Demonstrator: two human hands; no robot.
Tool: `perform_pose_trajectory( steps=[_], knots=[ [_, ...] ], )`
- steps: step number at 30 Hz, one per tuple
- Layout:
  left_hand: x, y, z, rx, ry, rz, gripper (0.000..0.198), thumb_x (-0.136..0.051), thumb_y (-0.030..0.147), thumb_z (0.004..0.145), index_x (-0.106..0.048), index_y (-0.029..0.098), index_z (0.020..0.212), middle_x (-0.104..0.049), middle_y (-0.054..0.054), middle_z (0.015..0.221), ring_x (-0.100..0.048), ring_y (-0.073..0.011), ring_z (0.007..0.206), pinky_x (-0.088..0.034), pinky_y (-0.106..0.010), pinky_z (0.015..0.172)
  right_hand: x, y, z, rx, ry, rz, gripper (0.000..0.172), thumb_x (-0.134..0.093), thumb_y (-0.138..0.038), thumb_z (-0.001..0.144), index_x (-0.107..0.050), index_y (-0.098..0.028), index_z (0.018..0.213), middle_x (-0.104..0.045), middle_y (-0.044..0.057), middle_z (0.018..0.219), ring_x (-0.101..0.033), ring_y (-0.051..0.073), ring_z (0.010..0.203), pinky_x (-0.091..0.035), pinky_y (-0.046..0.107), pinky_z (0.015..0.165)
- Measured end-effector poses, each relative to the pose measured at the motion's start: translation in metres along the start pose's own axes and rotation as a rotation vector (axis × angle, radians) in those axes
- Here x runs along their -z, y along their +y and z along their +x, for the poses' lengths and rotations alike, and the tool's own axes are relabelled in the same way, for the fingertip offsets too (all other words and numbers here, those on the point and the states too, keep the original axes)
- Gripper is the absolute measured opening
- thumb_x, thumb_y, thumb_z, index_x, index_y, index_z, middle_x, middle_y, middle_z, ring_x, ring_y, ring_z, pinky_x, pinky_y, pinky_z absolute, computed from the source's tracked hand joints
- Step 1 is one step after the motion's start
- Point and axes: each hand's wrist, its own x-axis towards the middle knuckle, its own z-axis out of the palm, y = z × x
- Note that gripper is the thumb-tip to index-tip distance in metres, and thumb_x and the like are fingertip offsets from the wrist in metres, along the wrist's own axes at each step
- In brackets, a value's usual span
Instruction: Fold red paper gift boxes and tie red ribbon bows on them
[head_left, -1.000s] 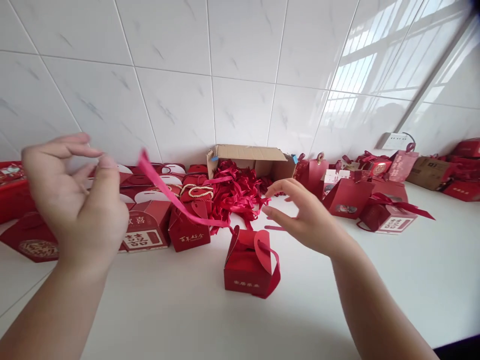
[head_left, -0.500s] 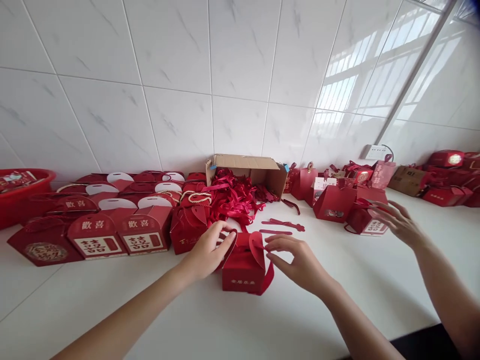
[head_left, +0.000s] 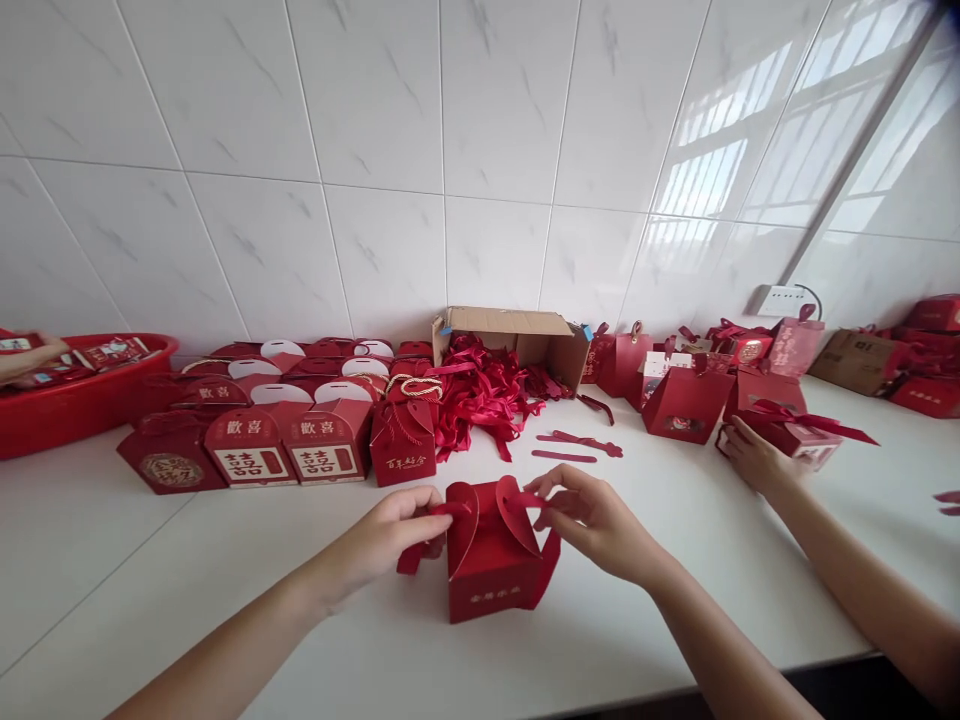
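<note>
A small red gift box (head_left: 495,575) with curved top flaps and pale lettering stands upright on the white table in front of me. On its left side, my left hand (head_left: 409,525) pinches a red ribbon (head_left: 442,510) that runs through the flaps. My right hand (head_left: 592,515) pinches the ribbon's other part by the right flap. Ribbon tails hang beside the box on both sides.
Several filled red boxes (head_left: 251,460) stand in rows at left, by a red basin (head_left: 82,415) where another person's hand reaches. A cardboard carton (head_left: 510,322) spills red ribbons (head_left: 487,395). At right, a co-worker's hand (head_left: 757,460) touches a ribboned box (head_left: 799,440).
My left hand has shifted left and down with the ribbon, and my right hand now grips it. My view has turned left. The co-worker's hand moved to its box's left side.
</note>
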Motion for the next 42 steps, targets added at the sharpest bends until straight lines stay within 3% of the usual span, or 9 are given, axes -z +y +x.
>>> perform_pose_trajectory(
  steps=[2, 5, 10, 12, 16, 23, 28, 33, 42],
  knots=[
    [0.005, 0.001, -0.003, -0.007, 0.012, -0.117, 0.016, -0.059, 0.033, 0.081, -0.056, 0.017, 0.082, -0.056, 0.0, 0.073, -0.049, -0.0119, 0.064, -0.037, -0.025, 0.061, 0.001, 0.002, 0.0, 0.021, 0.064, -0.08, 0.018, -0.05, -0.014, 0.082, -0.052, -0.022, 0.098, -0.059, 0.005, 0.103, -0.058, 0.014, 0.073, -0.05, 0.03, 0.065],
    [0.009, 0.002, -0.006, 0.03, -0.002, -0.208, 0.017, -0.063, 0.032, 0.078, -0.053, 0.019, 0.075, -0.045, 0.005, 0.056, -0.036, -0.0096, 0.05, -0.035, -0.024, 0.053, 0.001, 0.001, 0.001, 0.09, 0.131, -0.231, 0.021, -0.05, -0.012, 0.08, -0.055, -0.023, 0.098, -0.057, 0.003, 0.097, -0.046, 0.011, 0.063, -0.044, 0.027, 0.059],
    [0.002, -0.002, -0.004, 0.123, 0.054, -0.129, 0.043, -0.055, 0.061, 0.078, -0.061, 0.019, 0.083, -0.041, 0.005, 0.056, -0.033, -0.011, 0.05, -0.027, -0.022, 0.043, 0.003, -0.006, 0.004, 0.144, 0.093, -0.346, 0.015, -0.057, -0.025, 0.084, -0.065, -0.024, 0.096, -0.057, 0.004, 0.093, -0.049, 0.014, 0.068, -0.042, 0.028, 0.062],
    [-0.001, -0.003, -0.003, 0.121, 0.121, -0.104, 0.044, -0.058, 0.061, 0.076, -0.062, 0.018, 0.086, -0.044, 0.004, 0.059, -0.034, -0.0104, 0.051, -0.024, -0.021, 0.045, 0.004, -0.009, 0.005, 0.118, 0.056, -0.328, 0.017, -0.053, -0.032, 0.088, -0.068, -0.023, 0.089, -0.057, 0.004, 0.086, -0.05, 0.015, 0.071, -0.041, 0.029, 0.064],
    [0.002, -0.002, -0.002, 0.049, 0.216, -0.049, 0.038, -0.067, 0.054, 0.071, -0.059, 0.017, 0.076, -0.042, 0.004, 0.062, -0.032, -0.0095, 0.055, -0.021, -0.022, 0.049, 0.006, -0.015, 0.009, -0.04, 0.021, -0.191, 0.028, -0.052, -0.039, 0.088, -0.062, -0.017, 0.074, -0.048, 0.0, 0.068, -0.039, 0.012, 0.059, -0.032, 0.026, 0.055],
    [0.012, 0.0, 0.0, -0.001, 0.168, 0.12, 0.049, -0.064, 0.055, 0.074, -0.036, 0.019, 0.058, -0.03, 0.006, 0.058, -0.018, -0.0091, 0.053, -0.013, -0.028, 0.051, 0.01, -0.01, 0.02, -0.395, -0.12, 0.314, 0.029, -0.061, -0.031, 0.076, -0.054, -0.015, 0.052, -0.025, -0.007, 0.048, -0.018, 0.005, 0.045, -0.01, 0.026, 0.046],
    [0.012, -0.011, 0.003, 0.003, 0.124, 0.118, 0.052, -0.064, 0.054, 0.075, -0.029, 0.02, 0.057, -0.025, 0.008, 0.054, -0.016, -0.0082, 0.05, -0.011, -0.029, 0.051, 0.011, 0.004, 0.02, -0.414, -0.215, 0.361, 0.028, -0.065, -0.032, 0.074, -0.057, -0.014, 0.053, -0.026, -0.008, 0.047, -0.016, 0.004, 0.044, -0.007, 0.027, 0.046],
    [0.016, -0.029, 0.009, 0.015, 0.089, 0.148, 0.051, -0.062, 0.057, 0.076, -0.034, 0.019, 0.057, -0.029, 0.007, 0.055, -0.021, -0.0073, 0.048, -0.013, -0.028, 0.049, 0.015, 0.018, 0.018, -0.431, -0.306, 0.358, 0.03, -0.069, -0.038, 0.074, -0.064, -0.012, 0.06, -0.03, -0.007, 0.046, -0.019, 0.004, 0.043, -0.008, 0.026, 0.045],
    [0.019, -0.061, 0.024, -0.147, -0.086, -0.07, 0.05, -0.062, 0.056, 0.078, -0.033, 0.019, 0.06, -0.034, 0.007, 0.053, -0.029, -0.0072, 0.047, -0.022, -0.023, 0.048, 0.013, 0.043, 0.021, -0.379, -0.462, 0.459, 0.037, -0.068, -0.045, 0.079, -0.059, -0.013, 0.063, -0.031, -0.008, 0.049, -0.018, 0.004, 0.044, -0.01, 0.023, 0.044]
  ],
)
